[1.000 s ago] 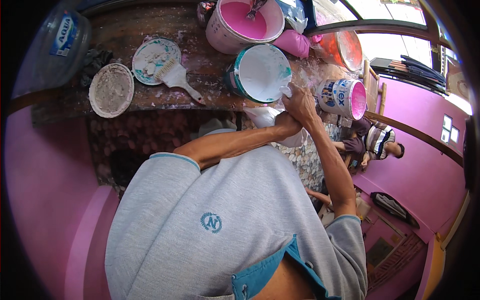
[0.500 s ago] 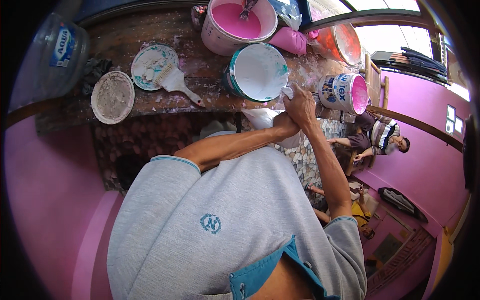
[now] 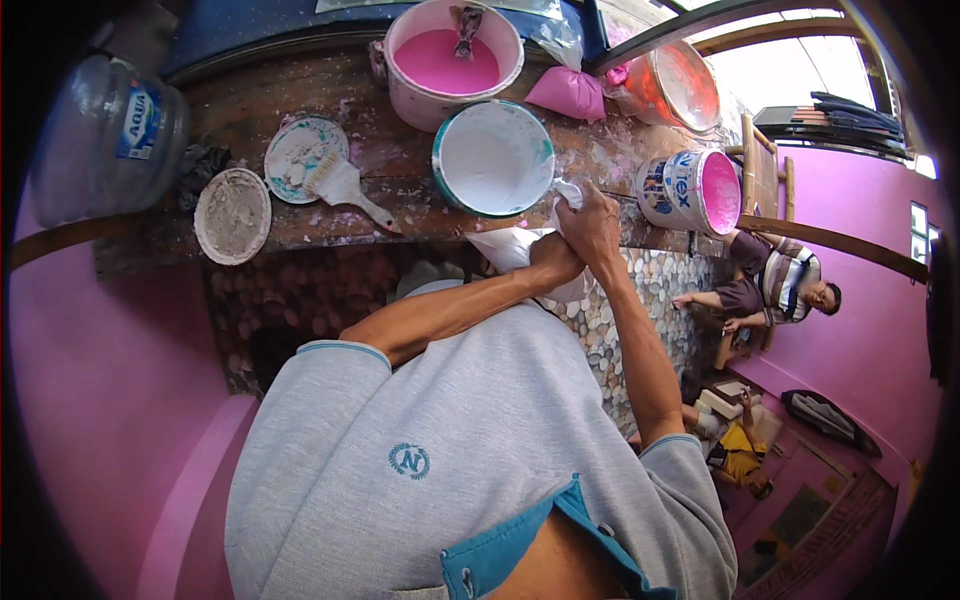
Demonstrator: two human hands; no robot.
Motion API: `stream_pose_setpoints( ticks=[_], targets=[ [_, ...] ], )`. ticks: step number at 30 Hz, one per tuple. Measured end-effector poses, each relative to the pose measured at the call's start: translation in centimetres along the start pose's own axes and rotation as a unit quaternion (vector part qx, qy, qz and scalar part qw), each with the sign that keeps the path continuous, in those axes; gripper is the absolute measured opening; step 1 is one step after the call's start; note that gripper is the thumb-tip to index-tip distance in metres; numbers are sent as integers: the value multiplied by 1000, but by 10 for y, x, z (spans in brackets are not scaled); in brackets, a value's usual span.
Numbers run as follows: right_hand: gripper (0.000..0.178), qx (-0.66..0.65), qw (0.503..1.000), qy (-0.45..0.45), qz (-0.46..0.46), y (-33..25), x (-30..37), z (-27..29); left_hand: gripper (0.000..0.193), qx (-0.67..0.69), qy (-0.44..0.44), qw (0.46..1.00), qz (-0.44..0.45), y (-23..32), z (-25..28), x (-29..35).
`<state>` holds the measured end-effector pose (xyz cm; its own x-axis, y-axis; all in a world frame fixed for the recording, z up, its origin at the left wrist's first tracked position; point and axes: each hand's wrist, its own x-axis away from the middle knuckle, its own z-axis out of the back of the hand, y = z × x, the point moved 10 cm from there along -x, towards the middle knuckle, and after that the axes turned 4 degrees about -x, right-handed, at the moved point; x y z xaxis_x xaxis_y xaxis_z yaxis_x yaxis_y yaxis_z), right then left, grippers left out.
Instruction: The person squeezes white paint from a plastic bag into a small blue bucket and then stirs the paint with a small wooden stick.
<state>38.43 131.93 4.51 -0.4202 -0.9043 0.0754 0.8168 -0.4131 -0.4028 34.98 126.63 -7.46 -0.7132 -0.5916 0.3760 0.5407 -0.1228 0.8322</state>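
A white plastic bag (image 3: 503, 246) is gripped by both my hands at the table's near edge. My left hand (image 3: 556, 260) is closed round the bag, its fingers partly hidden. Just above it, touching, my right hand (image 3: 592, 226) is closed on the bag's gathered neck, and a twisted white end (image 3: 568, 191) sticks up from the fist. Right behind the hands stands an open tub (image 3: 493, 160) with a green-smeared rim and white inside. How full the bag is, I cannot make out.
On the wooden table (image 3: 420, 215) are a pink paint bucket (image 3: 508, 75), a pink bag (image 3: 567, 93), an orange bucket (image 3: 648, 90), a tipped paint pail (image 3: 668, 190), a brush (image 3: 352, 189), two crusted lids (image 3: 233, 217) and a large clear bottle (image 3: 105, 150). Two people (image 3: 790, 280) sit at right.
The view has shifted a little, so the tub and bucket appear farther left. Both my hands keep their hold on the bag, slightly farther left in the picture.
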Motion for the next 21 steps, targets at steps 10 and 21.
stream_pose_setpoints(
  ticks=[10,21],
  targets=[
    [33,-246,964,-60,75,48,-29,45,40,111,156,981,45,30,17,-40],
    [51,-463,881,-18,94,101,-94,80,27,35,301,952,-46,78,58,-128]
  ],
)
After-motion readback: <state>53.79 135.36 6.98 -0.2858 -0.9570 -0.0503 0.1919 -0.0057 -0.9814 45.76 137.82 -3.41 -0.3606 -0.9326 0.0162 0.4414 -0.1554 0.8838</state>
